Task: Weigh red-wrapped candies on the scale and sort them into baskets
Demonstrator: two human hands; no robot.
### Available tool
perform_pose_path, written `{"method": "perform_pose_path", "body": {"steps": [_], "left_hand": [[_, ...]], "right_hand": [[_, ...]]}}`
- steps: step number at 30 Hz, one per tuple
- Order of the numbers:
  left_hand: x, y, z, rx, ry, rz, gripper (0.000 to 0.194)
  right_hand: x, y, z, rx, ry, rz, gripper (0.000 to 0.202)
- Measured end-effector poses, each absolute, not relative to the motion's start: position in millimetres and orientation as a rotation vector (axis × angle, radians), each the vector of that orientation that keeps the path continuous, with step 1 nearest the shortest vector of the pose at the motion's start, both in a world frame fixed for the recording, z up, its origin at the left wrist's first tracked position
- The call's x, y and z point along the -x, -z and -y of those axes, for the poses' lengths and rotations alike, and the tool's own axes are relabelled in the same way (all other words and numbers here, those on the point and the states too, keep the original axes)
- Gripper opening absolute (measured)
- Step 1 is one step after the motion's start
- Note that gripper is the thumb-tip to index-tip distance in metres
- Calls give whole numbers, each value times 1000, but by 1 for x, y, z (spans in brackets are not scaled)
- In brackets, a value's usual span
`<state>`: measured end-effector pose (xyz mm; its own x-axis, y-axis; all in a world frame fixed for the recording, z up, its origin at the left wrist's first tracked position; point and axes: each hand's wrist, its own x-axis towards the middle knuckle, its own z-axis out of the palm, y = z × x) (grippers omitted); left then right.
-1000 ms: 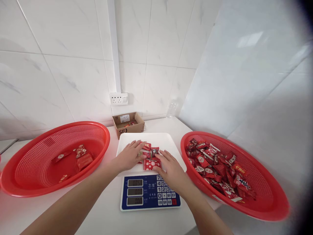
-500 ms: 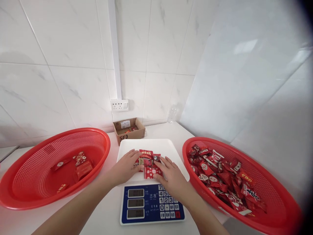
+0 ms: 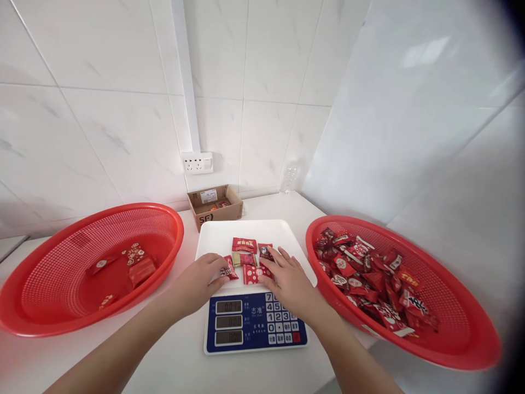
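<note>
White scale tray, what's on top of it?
The tray bears a red packet at the back, a yellowish packet in the middle, a dotted packet in front, a dark-labelled packet right, and another packet at the left hand. Anything under it or the right hand is hidden.

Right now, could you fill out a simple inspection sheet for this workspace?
Surface: smooth white tabletop.
Working things: small, mostly red packets on the white tray of a blue-and-white digital scale.
Baskets: red perforated plastic basket at left, few packets; matching basket at right, many.
Clutter: brown cardboard box holding packets; transparent plastic container in the corner.
Hands: left hand at the tray's leftmost packet, grip unclear; right hand spread at the white-dotted packet.
Cables: nothing seen.
Surroundings: veined white tile wall, white wall socket.
</note>
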<state>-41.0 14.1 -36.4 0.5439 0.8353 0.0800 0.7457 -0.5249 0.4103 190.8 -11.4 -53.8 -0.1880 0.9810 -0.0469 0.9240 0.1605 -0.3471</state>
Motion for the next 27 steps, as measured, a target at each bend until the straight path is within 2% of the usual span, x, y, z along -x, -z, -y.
{"method": "perform_pose_path", "body": {"steps": [10, 15, 22, 27], "left_hand": [[44, 33, -3, -2448, -619, -1397, 32], [68, 25, 21, -2303, -680, -1611, 32], [100, 36, 49, -2109, -622, -1884, 32], [104, 40, 57, -2107, -602, -1875, 35]], "right_hand": [[-227, 64, 34, 1714, -217, 2093, 51], [-267, 60, 65, 1837, -121, 1923, 47], [-292, 58, 89, 2136, -234, 1732, 49], [-293, 63, 89, 2228, -335, 1682, 55]]}}
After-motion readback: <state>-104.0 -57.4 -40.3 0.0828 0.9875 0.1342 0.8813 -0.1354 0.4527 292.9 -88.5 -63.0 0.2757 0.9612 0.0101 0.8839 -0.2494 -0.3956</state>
